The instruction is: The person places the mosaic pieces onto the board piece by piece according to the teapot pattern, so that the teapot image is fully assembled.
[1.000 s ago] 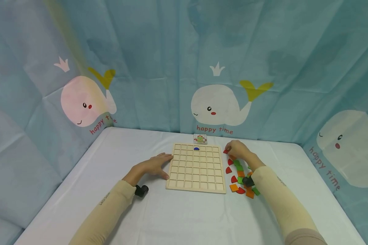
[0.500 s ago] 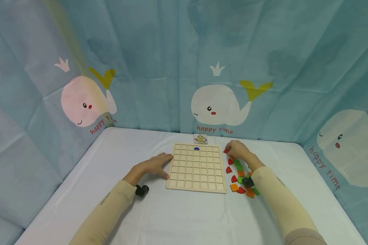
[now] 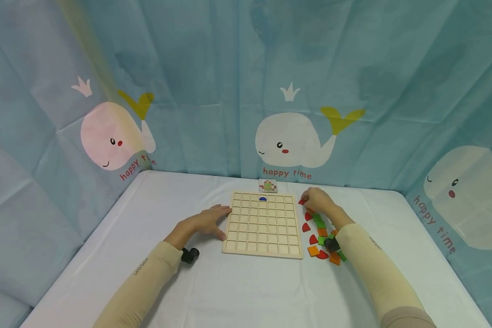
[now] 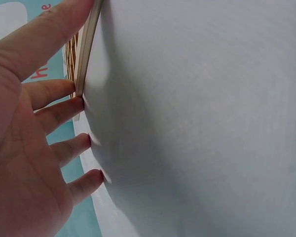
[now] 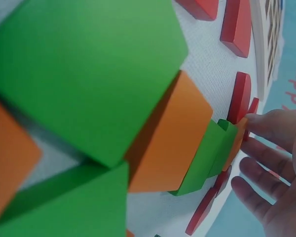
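Note:
A square wooden grid board (image 3: 257, 223) lies on the table, with a blue half-round piece (image 3: 263, 199) in its top row. Along the board's left edge rests my left hand (image 3: 208, 220), fingers and thumb spread and fairly straight; the left wrist view shows the thumb and fingertips at the board's rim (image 4: 89, 44). Beyond the board's upper right corner, my right hand (image 3: 317, 200) pinches a red quarter-circle piece (image 3: 301, 202) between thumb and forefinger. The fingers partly hide that piece in the right wrist view, where an orange tile (image 5: 235, 143) lies close by.
Right of the board lie several red quarter-circle pieces (image 3: 306, 227), green tiles (image 3: 320, 224) and orange tiles (image 3: 313, 251), some overlapping. A small pattern card (image 3: 268, 186) lies behind the board. A blue whale-print curtain (image 3: 213, 136) hangs around the white table (image 3: 238, 291).

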`<state>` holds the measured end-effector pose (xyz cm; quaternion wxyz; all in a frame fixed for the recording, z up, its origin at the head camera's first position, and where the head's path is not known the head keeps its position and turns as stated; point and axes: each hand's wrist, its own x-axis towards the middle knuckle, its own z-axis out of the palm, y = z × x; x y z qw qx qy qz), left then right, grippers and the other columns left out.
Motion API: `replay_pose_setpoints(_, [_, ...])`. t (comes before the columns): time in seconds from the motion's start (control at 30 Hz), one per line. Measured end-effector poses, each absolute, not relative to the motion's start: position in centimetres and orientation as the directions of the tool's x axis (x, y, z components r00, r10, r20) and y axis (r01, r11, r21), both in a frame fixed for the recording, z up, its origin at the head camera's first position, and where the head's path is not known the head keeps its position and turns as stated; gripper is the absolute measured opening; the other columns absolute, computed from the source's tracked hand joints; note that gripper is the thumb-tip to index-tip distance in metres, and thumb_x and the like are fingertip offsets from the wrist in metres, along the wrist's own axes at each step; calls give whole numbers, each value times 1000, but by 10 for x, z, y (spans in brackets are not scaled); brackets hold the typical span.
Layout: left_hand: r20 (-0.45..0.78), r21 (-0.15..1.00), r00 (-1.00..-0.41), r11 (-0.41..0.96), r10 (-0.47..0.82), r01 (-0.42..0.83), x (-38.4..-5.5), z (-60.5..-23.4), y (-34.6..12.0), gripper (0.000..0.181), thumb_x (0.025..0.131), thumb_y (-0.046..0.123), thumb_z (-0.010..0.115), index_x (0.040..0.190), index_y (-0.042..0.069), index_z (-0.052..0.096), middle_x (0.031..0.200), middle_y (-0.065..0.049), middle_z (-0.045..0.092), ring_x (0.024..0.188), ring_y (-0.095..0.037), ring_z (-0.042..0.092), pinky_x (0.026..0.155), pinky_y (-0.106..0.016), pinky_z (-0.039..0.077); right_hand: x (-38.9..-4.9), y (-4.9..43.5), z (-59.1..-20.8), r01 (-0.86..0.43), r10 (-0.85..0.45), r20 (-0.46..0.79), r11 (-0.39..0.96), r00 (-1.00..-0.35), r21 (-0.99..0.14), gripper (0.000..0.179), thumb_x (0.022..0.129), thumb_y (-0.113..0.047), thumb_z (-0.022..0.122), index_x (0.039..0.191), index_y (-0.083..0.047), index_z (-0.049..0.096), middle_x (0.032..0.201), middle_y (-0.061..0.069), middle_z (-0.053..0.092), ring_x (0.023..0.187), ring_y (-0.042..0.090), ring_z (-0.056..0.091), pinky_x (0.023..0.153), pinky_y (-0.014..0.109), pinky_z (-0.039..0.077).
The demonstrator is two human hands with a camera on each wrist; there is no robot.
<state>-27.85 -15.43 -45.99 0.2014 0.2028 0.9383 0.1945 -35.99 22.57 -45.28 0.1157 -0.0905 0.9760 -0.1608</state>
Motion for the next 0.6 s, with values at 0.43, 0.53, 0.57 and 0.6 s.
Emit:
replay_pose_setpoints(0.43, [-286, 459, -834, 832, 471, 312, -279, -460, -156, 95, 75, 32, 82, 152, 8, 32, 161, -12, 27, 151, -36, 14, 120, -60, 16, -357, 219, -448, -301, -328, -25, 894, -945, -333, 26, 84, -9, 63, 106, 1, 71, 100, 16, 68, 87, 26, 59, 87, 45, 54])
replay_pose_setpoints(0.53, [-289, 452, -836, 836, 467, 311, -279, -460, -155, 95, 75, 32, 83, 152, 8, 32, 161, -11, 27, 151, -36, 15, 120, -60, 16, -358, 215, -447, -315, -339, -13, 886, -941, -341, 25, 84, -9, 64, 106, 1, 71, 100, 15, 68, 88, 26, 60, 86, 45, 54])
replay_pose_setpoints(0.57, [-290, 451, -836, 837, 466, 310, -279, -460, -155, 95, 75, 32, 83, 152, 8, 32, 161, -11, 27, 151, -36, 15, 120, -60, 16, -358, 213, -447, -322, -346, -11, 883, -938, -341, 26, 84, -9, 64, 107, 1, 71, 100, 15, 68, 88, 26, 60, 86, 45, 54])
replay_pose_setpoints(0.6, [-290, 449, -836, 838, 465, 310, -279, -460, -155, 95, 75, 32, 83, 152, 8, 32, 161, -11, 27, 151, -36, 15, 120, -60, 16, -359, 211, -447, -324, -349, -11, 882, -937, -342, 26, 84, -9, 64, 107, 0, 71, 100, 15, 68, 88, 26, 60, 85, 44, 54])
